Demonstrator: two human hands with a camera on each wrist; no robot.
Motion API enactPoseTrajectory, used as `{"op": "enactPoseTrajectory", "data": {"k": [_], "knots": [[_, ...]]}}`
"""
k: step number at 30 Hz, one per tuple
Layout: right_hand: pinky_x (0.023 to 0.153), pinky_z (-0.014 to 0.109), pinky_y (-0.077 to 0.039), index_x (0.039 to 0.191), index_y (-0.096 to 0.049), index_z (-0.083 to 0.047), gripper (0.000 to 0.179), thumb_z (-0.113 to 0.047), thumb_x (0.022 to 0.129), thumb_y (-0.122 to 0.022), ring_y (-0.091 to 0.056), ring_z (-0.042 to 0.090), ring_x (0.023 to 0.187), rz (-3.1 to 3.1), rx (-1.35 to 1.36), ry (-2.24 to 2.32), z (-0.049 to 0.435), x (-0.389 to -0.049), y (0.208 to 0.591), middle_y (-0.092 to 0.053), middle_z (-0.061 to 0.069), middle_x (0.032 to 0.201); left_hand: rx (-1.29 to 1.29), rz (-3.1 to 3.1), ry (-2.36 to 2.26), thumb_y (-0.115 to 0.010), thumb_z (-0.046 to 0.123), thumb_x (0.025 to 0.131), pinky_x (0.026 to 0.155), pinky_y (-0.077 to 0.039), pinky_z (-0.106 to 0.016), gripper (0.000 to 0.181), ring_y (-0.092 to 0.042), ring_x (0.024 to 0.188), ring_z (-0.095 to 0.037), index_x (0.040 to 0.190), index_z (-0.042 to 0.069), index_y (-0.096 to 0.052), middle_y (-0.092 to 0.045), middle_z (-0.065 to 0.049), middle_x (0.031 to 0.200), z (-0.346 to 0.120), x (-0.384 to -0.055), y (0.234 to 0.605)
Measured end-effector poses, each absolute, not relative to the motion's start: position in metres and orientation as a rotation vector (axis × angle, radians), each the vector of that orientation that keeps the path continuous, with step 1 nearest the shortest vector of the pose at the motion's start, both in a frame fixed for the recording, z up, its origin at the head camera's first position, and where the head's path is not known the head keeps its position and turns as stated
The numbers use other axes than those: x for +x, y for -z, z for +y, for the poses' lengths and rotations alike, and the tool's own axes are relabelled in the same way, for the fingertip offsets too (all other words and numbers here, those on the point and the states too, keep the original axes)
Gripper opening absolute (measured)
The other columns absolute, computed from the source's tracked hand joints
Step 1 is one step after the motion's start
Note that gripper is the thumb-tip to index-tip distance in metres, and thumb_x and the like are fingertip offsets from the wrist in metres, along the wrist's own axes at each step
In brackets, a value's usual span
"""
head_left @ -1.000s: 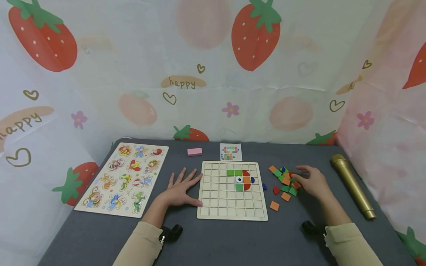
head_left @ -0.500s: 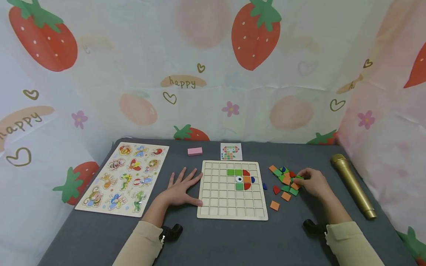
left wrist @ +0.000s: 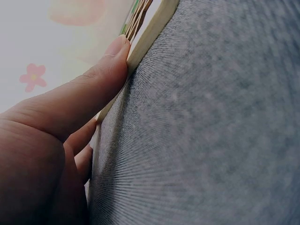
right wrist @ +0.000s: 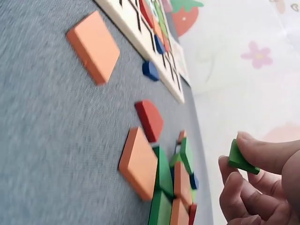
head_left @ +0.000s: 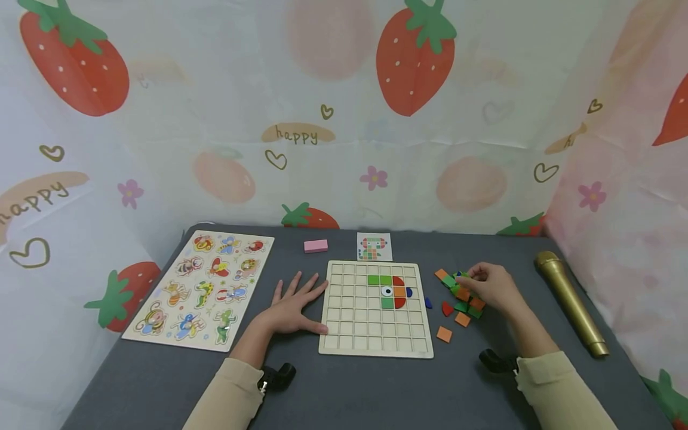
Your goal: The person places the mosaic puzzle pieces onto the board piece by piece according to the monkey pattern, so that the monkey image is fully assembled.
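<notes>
While the right hand (head_left: 493, 286) pinches a green tile (right wrist: 238, 159) between its fingers, the grid board (head_left: 369, 328) lies leftward, nearer the left hand (head_left: 287, 312), whose spread fingers touch it

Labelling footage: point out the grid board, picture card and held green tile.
Grid board (head_left: 374, 316), head view: bare cell.
Picture card (head_left: 374, 247), head view: printed middle.
Green tile (right wrist: 237, 158), right wrist view: uncovered surface.

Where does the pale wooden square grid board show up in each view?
Head: pale wooden square grid board, lower centre.
Left wrist: board at top centre, its edge against the left hand.
Right wrist: board at top centre.
Shared landmark: flower-printed white fabric backdrop.
</notes>
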State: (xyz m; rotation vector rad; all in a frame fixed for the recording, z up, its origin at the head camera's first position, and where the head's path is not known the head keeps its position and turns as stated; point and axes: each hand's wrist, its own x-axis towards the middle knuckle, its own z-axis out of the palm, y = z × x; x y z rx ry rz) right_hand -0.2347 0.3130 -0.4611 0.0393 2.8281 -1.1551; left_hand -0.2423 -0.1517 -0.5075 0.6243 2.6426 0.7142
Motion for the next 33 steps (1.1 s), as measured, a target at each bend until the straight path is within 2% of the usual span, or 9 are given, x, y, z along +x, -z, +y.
{"op": "enactPoseTrajectory", "data": {"k": [9, 14, 21, 24, 30, 33], "knots": [[0.062, 0.033, -0.048, 0.107, -0.065, -0.002, 0.031, -0.031, 0.097, -0.070, -0.058, 0.023, 0.075, 2.802, 0.019, 1.196, 0.286, -0.242, 0.455, -0.071, 0.018, 0.099, 0.621, 2.643, -0.715, -0.078, 0.066, 0.076, 0.118, 0.016, -0.065, 0.107, 0.012, 0.157, -0.035, 0.162, 0.032, -0.023, -0.008, 0.000, 0.171, -0.152, -0.242, 0.509], [0.062, 0.032, -0.049, 0.108, -0.069, -0.003, 0.031, -0.033, 0.097, -0.069, -0.060, 0.024, 0.078, 2.803, 0.005, 1.186, 0.272, -0.248, 0.456, -0.072, 0.018, 0.101, 0.614, 2.646, -0.715, -0.078, 0.066, 0.076, 0.119, 0.016, -0.064, 0.108, 0.013, 0.157, -0.033, 0.162, 0.033, -0.022, -0.007, 0.002, 0.171, -0.152, -0.242, 0.509], [0.070, 0.035, -0.054, 0.124, -0.070, -0.006, 0.031, -0.026, 0.103, -0.061, -0.065, 0.025, 0.089, 2.827, -0.054, 1.136, 0.252, -0.254, 0.460, -0.071, 0.016, 0.113, 0.619, 2.646, -0.708, -0.077, 0.066, 0.076, 0.119, 0.016, -0.064, 0.107, 0.013, 0.157, -0.035, 0.162, 0.032, -0.023, -0.008, 0.000, 0.171, -0.153, -0.243, 0.510], [0.069, 0.035, -0.053, 0.127, -0.069, -0.006, 0.031, -0.024, 0.103, -0.060, -0.064, 0.024, 0.087, 2.828, -0.070, 1.135, 0.244, -0.256, 0.462, -0.071, 0.016, 0.112, 0.617, 2.645, -0.704, -0.077, 0.067, 0.076, 0.119, 0.016, -0.064, 0.108, 0.013, 0.157, -0.034, 0.162, 0.033, -0.022, -0.007, 0.002, 0.171, -0.153, -0.243, 0.511], [0.065, 0.032, -0.050, 0.116, -0.072, -0.006, 0.027, -0.025, 0.099, -0.067, -0.066, 0.028, 0.082, 2.812, -0.061, 1.225, 0.231, -0.264, 0.468, -0.075, 0.014, 0.098, 0.609, 2.649, -0.710, -0.078, 0.067, 0.075, 0.119, 0.016, -0.064, 0.109, 0.013, 0.157, -0.033, 0.162, 0.034, -0.022, -0.007, 0.003, 0.171, -0.153, -0.242, 0.510], [0.066, 0.032, -0.052, 0.111, -0.072, -0.006, 0.027, -0.028, 0.096, -0.072, -0.069, 0.029, 0.084, 2.802, -0.011, 1.271, 0.225, -0.267, 0.471, -0.076, 0.012, 0.097, 0.614, 2.648, -0.711, -0.077, 0.067, 0.075, 0.119, 0.016, -0.064, 0.108, 0.013, 0.157, -0.033, 0.162, 0.034, -0.022, -0.007, 0.003, 0.171, -0.152, -0.243, 0.510]]}}
